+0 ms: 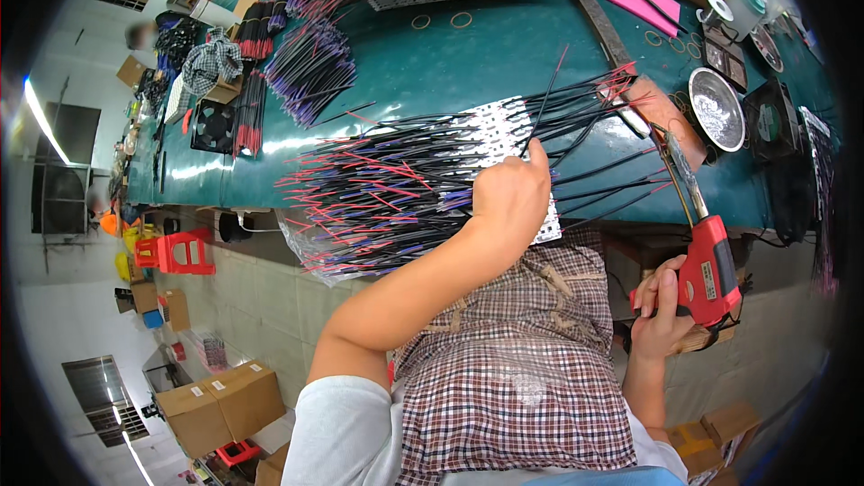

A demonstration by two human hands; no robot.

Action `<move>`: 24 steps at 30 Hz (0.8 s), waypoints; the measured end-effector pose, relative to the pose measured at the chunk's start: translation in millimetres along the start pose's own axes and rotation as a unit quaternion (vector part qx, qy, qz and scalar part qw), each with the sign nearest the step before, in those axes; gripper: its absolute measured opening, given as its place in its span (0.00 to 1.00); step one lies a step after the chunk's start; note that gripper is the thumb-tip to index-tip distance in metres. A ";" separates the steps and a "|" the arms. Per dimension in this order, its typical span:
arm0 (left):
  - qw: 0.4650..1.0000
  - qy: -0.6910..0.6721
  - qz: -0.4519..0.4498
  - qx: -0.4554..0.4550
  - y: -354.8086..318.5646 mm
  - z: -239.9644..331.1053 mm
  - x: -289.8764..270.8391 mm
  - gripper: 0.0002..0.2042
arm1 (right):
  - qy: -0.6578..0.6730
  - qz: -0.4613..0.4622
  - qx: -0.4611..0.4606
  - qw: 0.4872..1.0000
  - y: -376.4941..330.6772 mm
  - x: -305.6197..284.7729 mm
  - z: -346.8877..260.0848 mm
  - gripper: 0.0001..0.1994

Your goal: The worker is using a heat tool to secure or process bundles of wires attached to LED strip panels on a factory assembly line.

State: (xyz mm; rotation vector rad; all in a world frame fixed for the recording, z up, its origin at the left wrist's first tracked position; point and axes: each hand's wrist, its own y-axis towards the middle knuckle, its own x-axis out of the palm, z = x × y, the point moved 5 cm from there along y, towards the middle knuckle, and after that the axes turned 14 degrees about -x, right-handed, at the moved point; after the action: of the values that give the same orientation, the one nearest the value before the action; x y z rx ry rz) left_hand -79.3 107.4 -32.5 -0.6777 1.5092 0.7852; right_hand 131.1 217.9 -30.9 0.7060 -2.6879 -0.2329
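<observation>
On the green surface point(432, 63), a fan point(214, 126) sits toward the left end of the near edge, then red-tipped black wires point(378, 187) lie across a white board point(500, 123) overhanging that edge. The left hand point(511, 191) is over the board — fingertips at 1 wire point(547, 94), pinched or not, I cannot tell. Well apart, the right hand point(659, 319) wraps a red soldering gun point(709, 270) — across the near edge, rightward.

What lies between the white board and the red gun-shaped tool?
In the head view, black wires with red ends reach over the green table from the white board toward the red tool.
</observation>
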 end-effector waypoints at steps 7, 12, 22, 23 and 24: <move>0.994 0.053 -0.053 -0.078 7.7 -9.7 -0.4 0.29 | 0.019 -0.028 -0.003 0.999 3.5 6.2 0.0 0.07; 0.980 0.036 -0.131 -0.143 0.5 -32.3 -2.8 0.36 | 0.010 -0.027 -0.006 1.000 3.3 4.2 2.3 0.07; 0.999 -0.024 0.039 -0.014 12.6 -2.5 -21.1 0.15 | 0.016 -0.040 -0.003 0.999 10.9 11.7 5.0 0.07; 0.999 -0.022 0.031 -0.007 21.0 -2.6 -15.3 0.13 | 0.025 -0.048 -0.004 0.999 10.1 11.9 4.8 0.07; 1.000 -0.019 0.023 0.000 27.7 -2.5 -11.1 0.11 | 0.034 -0.055 -0.006 0.998 9.6 12.2 4.1 0.07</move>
State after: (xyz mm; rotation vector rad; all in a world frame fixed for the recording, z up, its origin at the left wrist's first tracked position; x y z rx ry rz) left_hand -102.0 121.6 -19.0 -0.6261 1.4942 0.8289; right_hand 115.4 220.3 -28.7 0.8453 -2.5852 -0.2471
